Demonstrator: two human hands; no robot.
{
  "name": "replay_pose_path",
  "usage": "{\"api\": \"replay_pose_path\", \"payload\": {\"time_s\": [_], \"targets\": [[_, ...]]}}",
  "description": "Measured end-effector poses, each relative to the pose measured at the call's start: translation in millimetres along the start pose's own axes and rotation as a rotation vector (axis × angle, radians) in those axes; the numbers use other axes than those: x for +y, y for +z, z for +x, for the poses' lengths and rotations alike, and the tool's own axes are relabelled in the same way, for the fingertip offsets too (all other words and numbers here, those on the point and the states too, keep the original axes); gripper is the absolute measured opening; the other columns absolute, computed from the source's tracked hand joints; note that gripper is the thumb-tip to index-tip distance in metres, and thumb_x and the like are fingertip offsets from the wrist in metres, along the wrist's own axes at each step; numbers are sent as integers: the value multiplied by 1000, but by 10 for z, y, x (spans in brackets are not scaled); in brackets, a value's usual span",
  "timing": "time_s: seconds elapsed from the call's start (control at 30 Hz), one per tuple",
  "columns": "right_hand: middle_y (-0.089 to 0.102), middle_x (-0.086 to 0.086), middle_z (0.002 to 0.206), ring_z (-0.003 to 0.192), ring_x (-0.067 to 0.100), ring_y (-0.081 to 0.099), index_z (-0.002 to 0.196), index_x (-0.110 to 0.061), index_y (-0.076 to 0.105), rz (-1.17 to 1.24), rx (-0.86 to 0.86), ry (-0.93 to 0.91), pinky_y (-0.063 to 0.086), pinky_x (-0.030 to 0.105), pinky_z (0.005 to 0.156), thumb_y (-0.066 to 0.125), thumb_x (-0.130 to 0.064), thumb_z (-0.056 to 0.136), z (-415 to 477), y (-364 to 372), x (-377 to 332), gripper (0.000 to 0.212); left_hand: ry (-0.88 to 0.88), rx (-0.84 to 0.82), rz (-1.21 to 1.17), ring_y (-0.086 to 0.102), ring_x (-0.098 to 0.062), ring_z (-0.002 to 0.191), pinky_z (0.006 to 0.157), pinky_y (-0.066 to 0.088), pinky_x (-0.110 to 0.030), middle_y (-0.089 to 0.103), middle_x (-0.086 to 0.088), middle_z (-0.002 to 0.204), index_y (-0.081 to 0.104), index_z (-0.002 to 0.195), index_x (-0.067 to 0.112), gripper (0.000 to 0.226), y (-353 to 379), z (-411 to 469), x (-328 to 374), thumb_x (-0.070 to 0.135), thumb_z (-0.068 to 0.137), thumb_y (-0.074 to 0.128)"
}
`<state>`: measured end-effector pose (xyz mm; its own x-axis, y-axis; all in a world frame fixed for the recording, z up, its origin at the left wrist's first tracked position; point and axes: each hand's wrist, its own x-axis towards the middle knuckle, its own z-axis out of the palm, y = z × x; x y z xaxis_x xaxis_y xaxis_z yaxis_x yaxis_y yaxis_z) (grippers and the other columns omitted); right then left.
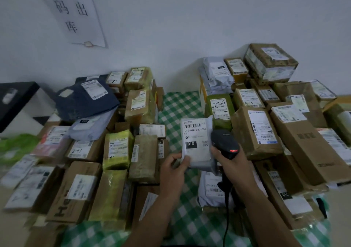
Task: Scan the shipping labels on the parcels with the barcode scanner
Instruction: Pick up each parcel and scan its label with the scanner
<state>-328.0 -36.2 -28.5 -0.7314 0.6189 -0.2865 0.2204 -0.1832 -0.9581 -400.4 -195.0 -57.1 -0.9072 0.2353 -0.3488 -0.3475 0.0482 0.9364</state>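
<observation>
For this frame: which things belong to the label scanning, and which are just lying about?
Job: barcode scanner, gripped by the right hand; white parcel, held by the left hand; parcel piles on both sides.
Lying about: paper sign on the wall; checked tablecloth; black-and-white box at far left.

Only the person's two arms show, from the fingers to part-way up each forearm, where the lower edge of the picture cuts them off. The left hand (173, 167) and left forearm (152, 214), over the left half of the green-and-white checked tablecloth (178, 106), are bare along all of that length. The right hand (232, 164) and right forearm (266, 208), over the tablecloth's right half, are bare likewise. Both forearms are lean and broaden toward the lower edge. Dim light and soft focus leave nails, creases and other fine marks on the hands too vague to tell.
</observation>
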Motion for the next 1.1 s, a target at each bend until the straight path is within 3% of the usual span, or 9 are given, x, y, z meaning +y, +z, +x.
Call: {"api": "replay_pose_path", "payload": {"time_s": [0.17,0.27,0.4,0.53,0.7,0.77,0.87,0.93,1.1], "targets": [[77,-4,110,101,19,74,123,-25,63,-78,-46,-13,61,40,78,89,-6,77,-96,246,25,57,-21,-76,-108,71,-15,108,84,64,-41,70,8,127,67,119,33,46,-399,-18,47,6,84,82],[78,3,100,90,32,74,119,-26,65,-110,-51,-19,59,45,75,87,-7,80,-148,323,1,49,12,-198,-185,67,-16,121,91,62,-46,66,10,137,53,147,33,78,-564,-21,142,1,83,82],[77,-7,107,103,18,73,124,-30,66,-154,-63,-38,57,40,87,86,-11,83,-271,470,-50,49,71,-223,-157,69,-12,116,96,60,-42,70,10,131,56,147,31,61,-695,-63,210,19,92,77],[77,5,101,98,29,73,111,-31,69,-158,-68,-67,59,46,89,80,-3,87,-388,611,-111,38,150,-216,-84,68,-6,116,96,59,-35,70,12,130,59,145,32,58,-842,-4,152,22,92,78],[74,-5,107,91,8,72,119,-34,61,-212,-66,-139,57,26,74,77,-17,93,-505,697,-342,35,226,-137,-37,62,12,104,80,53,-9,63,30,116,55,138,41,56,-935,109,143,14,94,75],[76,0,101,78,14,76,122,-30,61,-225,-144,-91,54,20,61,75,-19,95,-548,730,-469,32,233,-103,-51,62,5,111,85,57,-15,65,23,121,55,141,36,57,-948,200,157,12,94,75],[80,0,96,77,21,76,122,-28,65,-300,-230,-33,54,29,68,75,-28,95,-570,807,-603,29,248,-72,-77,65,-13,122,96,59,-37,65,4,138,54,147,27,59,-932,346,150,10,94,74],[80,4,94,75,20,73,122,-28,66,-279,-269,-8,53,34,70,74,-29,96,-572,859,-667,27,277,-54,-67,66,-14,121,95,60,-37,64,-4,140,53,149,20,59,-913,448,145,6,95,72],[77,8,88,71,19,68,120,-26,67,-217,-341,57,50,35,67,72,-28,97,-585,930,-789,23,319,-24,-32,62,-17,128,98,58,-49,61,-2,144,52,151,20,63,-872,634,117,15,92,74]]}}
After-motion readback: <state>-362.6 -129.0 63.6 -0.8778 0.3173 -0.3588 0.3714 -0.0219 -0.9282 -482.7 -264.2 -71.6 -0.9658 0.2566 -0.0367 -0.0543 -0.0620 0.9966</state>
